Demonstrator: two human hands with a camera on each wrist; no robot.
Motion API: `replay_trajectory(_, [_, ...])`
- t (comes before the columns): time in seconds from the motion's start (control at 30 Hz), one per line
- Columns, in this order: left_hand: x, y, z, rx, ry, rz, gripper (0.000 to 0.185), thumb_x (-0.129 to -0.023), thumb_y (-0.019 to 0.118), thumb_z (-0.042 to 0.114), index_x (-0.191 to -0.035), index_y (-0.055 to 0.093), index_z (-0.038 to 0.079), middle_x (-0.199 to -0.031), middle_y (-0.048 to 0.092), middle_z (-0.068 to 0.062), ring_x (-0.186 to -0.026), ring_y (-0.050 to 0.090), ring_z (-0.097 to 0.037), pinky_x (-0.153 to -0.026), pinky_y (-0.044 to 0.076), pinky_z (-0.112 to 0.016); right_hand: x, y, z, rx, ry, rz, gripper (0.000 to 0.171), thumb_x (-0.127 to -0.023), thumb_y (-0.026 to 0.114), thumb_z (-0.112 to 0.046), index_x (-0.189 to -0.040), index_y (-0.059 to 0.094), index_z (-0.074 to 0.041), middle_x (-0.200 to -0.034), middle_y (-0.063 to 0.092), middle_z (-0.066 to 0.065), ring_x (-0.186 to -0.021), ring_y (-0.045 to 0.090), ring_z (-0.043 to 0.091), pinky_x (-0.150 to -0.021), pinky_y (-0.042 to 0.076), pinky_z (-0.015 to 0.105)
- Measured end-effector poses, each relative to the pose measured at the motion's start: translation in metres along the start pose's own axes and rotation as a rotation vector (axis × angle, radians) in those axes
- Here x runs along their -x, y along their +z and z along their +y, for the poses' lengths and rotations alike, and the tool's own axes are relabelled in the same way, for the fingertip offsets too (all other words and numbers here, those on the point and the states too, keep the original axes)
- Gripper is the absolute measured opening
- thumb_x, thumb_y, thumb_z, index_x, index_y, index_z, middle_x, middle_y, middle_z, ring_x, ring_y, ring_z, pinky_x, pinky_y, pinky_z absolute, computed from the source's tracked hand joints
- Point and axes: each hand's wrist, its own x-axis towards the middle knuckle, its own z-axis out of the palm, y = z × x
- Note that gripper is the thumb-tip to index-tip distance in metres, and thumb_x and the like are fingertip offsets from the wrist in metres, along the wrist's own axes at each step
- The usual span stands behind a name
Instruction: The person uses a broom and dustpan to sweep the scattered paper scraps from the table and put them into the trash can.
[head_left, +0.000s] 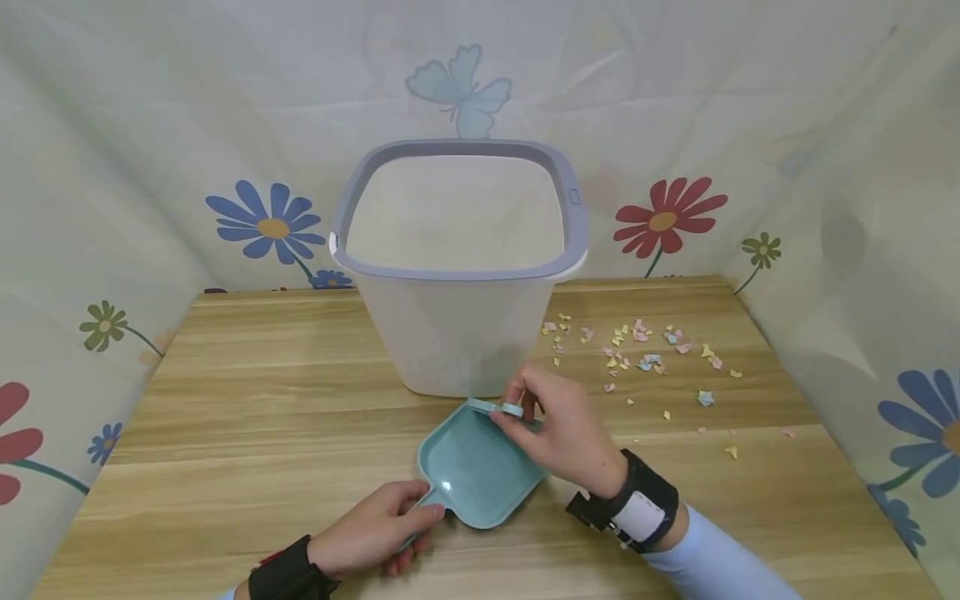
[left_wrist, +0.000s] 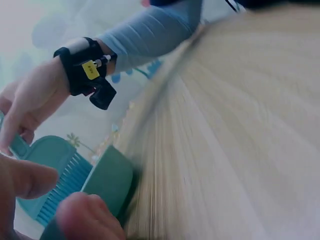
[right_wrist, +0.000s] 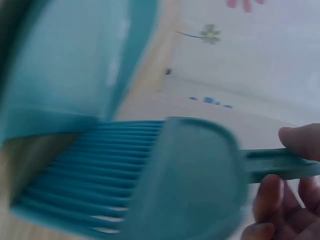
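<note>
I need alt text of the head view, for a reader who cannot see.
A person's left grip holds a teal dustpan; the right grip pinches a brush handle. A white bin stands behind them on a wooden table, with pastel scraps scattered on the right.

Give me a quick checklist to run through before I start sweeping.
1. Left hand gripping the dustpan by its handle: ok.
2. Right hand holding the brush by its handle: ok.
3. Brush at the paper scraps: not ok; it is by the dustpan, and the scraps lie scattered on the table, to the right.
4. Dustpan free of scraps: ok where visible; the right hand hides part.
5. Dustpan flat on the table: cannot tell.
6. Bin upright: ok.
</note>
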Motion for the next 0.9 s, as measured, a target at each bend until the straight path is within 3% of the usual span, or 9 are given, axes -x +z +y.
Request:
replay_trajectory(0.17, [-0.002, -0.003, 0.001, -0.339, 0.07, 0.114, 0.031, -0.105, 0.06, 0.042, -0.106, 0.06, 0.011, -0.07, 0.051, 0.007, -0.054, 0.046, -0.004, -0.051, 0.038, -0.022, 0.007, 0.005, 0.006, 0.07, -0.084, 0.005, 0.017, -0.086, 0.085, -0.008, -0.098, 0.074, -0.012, -0.09, 0.07, -0.004, -0.075, 0.061, 0.006, -0.065, 0.053, 0.023])
replay_trajectory(0.33, [-0.002, -0.004, 0.002, -0.618, 0.108, 0.239, 0.039, -0.101, 0.064, 0.049, -0.12, 0.062, 0.015, -0.079, 0.057, 0.011, -0.064, 0.051, -0.001, -0.058, 0.04, -0.021, 0.011, -0.009, 0.008, 0.092, -0.169, 0.009, 0.021, -0.083, 0.087, -0.007, -0.102, 0.079, -0.011, -0.096, 0.075, -0.001, -0.086, 0.07, 0.012, -0.075, 0.057, 0.026])
replay_trajectory(0.47, [-0.002, -0.003, 0.004, -0.738, 0.128, 0.291, 0.041, -0.101, 0.066, 0.044, -0.128, 0.061, 0.015, -0.094, 0.069, 0.007, -0.075, 0.055, -0.001, -0.066, 0.046, -0.024, 0.017, -0.038, 0.013, 0.062, -0.159, 0.022, 0.023, -0.081, 0.087, -0.005, -0.102, 0.079, -0.009, -0.098, 0.079, 0.001, -0.087, 0.074, 0.014, -0.073, 0.057, 0.025])
replay_trajectory(0.57, [-0.003, -0.002, 0.005, -0.801, 0.124, 0.316, 0.04, -0.1, 0.067, 0.044, -0.129, 0.062, 0.017, -0.1, 0.071, 0.007, -0.079, 0.056, -0.001, -0.069, 0.047, -0.025, 0.02, -0.066, 0.02, 0.086, -0.1, 0.081, 0.021, -0.079, 0.087, -0.004, -0.099, 0.079, -0.007, -0.092, 0.08, 0.002, -0.074, 0.071, 0.009, -0.063, 0.053, 0.019])
replay_trajectory(0.73, [-0.005, -0.002, 0.007, -0.846, 0.106, 0.331, 0.038, -0.099, 0.068, 0.044, -0.124, 0.062, 0.016, -0.084, 0.063, 0.01, -0.069, 0.051, -0.003, -0.058, 0.04, -0.022, 0.022, -0.105, 0.037, 0.235, 0.014, 0.226, 0.023, -0.075, 0.088, 0.0, -0.097, 0.082, -0.005, -0.082, 0.079, 0.007, -0.058, 0.057, 0.002, -0.056, 0.044, 0.012])
replay_trajectory(0.9, [-0.008, -0.001, 0.01, -0.892, 0.108, 0.345, 0.036, -0.099, 0.069, 0.043, -0.121, 0.063, 0.015, -0.077, 0.058, 0.011, -0.064, 0.047, -0.003, -0.052, 0.033, -0.023, 0.026, -0.124, 0.052, 0.444, 0.095, 0.28, 0.018, -0.079, 0.087, -0.003, -0.094, 0.079, 0.003, -0.075, 0.076, 0.014, -0.052, 0.063, 0.014, -0.053, 0.044, 0.013])
